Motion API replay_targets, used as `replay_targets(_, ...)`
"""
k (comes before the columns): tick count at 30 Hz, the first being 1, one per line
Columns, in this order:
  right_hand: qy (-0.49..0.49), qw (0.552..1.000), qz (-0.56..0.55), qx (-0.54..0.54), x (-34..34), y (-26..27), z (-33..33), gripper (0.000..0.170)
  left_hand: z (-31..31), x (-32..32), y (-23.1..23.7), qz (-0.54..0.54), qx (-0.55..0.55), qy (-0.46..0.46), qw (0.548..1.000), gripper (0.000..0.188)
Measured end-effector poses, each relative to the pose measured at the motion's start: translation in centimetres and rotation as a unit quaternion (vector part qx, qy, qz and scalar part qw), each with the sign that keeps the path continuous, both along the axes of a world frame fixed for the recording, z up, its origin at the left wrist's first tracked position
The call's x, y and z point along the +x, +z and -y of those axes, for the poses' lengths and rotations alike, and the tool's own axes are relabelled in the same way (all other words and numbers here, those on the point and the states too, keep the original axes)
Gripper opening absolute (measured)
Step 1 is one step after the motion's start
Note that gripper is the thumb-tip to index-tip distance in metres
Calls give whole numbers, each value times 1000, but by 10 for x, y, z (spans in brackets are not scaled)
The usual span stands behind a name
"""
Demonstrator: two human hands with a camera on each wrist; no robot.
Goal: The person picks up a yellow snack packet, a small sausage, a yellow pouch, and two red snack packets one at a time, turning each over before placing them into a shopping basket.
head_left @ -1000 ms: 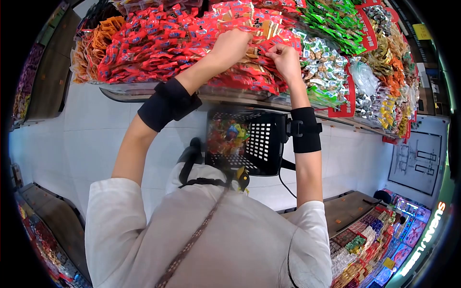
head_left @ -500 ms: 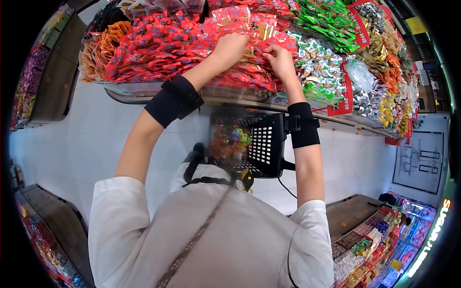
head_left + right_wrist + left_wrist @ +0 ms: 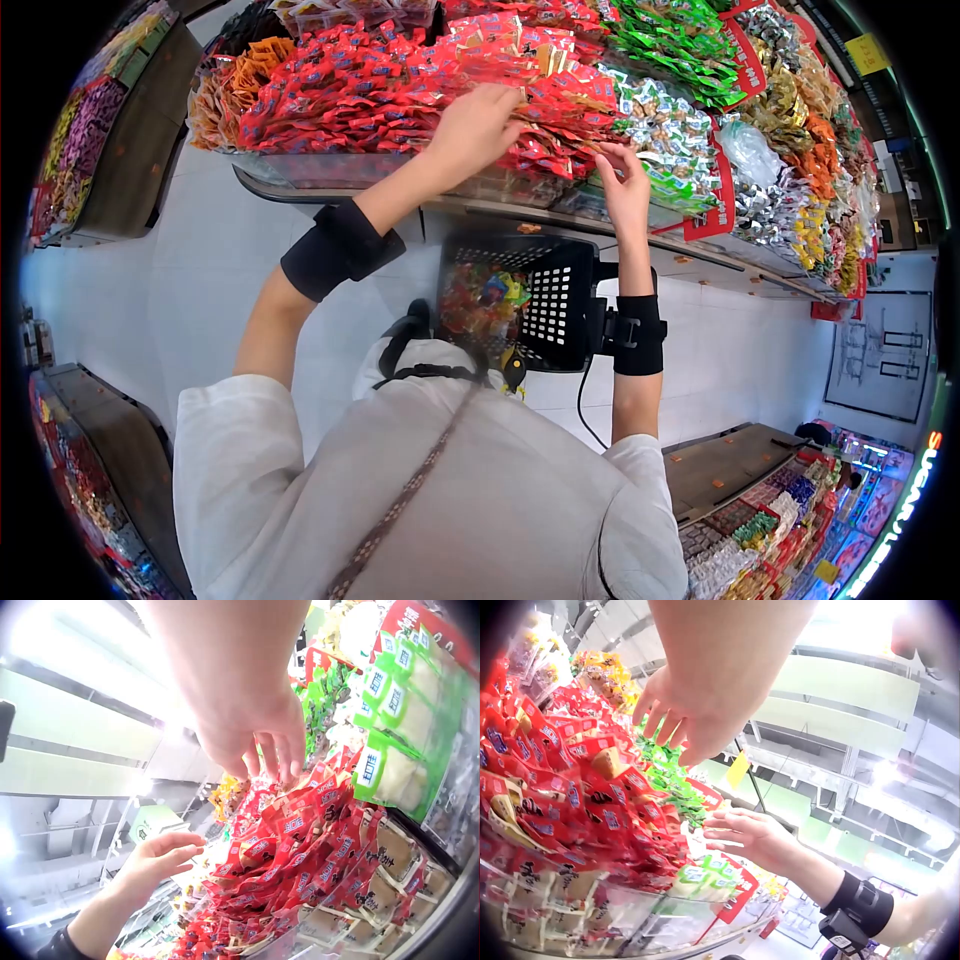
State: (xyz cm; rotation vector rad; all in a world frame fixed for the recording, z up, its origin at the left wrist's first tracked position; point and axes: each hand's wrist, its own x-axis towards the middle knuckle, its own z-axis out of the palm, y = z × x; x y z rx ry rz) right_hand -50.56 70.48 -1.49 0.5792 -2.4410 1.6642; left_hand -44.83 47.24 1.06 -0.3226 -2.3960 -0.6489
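A heap of red snack packets [image 3: 350, 95] fills the front of the display. Over its right part my left hand [image 3: 475, 130] hovers with relaxed fingers, thumb apart and nothing in its grasp. In the left wrist view the left hand's fingers [image 3: 656, 720] hang loosely above the packets. My right hand [image 3: 626, 195] is at the right end of the red heap, beside white-and-green packets [image 3: 665, 125]. Its thumb and fingers are spread, and no packet shows between them. The right wrist view has the right hand [image 3: 255, 739] with fingertips pointing down, close over the red packets [image 3: 292, 847].
A black shopping basket [image 3: 560, 300] with colourful packets inside stands below the display edge, in front of the person. Green packets [image 3: 670, 50] and a red sign [image 3: 712, 215] are at the right. More candy counters [image 3: 730, 465] stand behind.
Both hands have drawn nearer to the display's front edge, the right one also moving rightward. Its thumb and fingertips, close together at the red packets earlier, are now apart. The head view has shifted slightly.
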Motion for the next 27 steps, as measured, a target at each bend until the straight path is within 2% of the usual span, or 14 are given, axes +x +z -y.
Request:
replay_targets(4, 18, 998, 33, -54, 26, -6, -9, 19, -35, 27, 4, 3, 9, -43, 999, 31)
replay_targets(8, 42, 970, 173, -167, 38, -15, -27, 18, -60, 49, -2, 18, 11, -79, 997, 32)
replay_targets(10, 32, 962, 203, -181, 43, -19, -36, 18, -72, 58, -5, 20, 25, -83, 996, 33)
replay_targets(17, 20, 949, 252, -187, 59, -50, -74, 19, -100, 83, -26, 30, 35, -65, 997, 33)
replay_targets(24, -4, 942, 294, -164, 85, -79, -114, 22, -126, 119, -63, 104, 27, -6, 994, 32)
replay_targets(27, 2, 935, 311, -168, 96, -106, -131, 22, -135, 132, -81, 131, 37, 13, 991, 31)
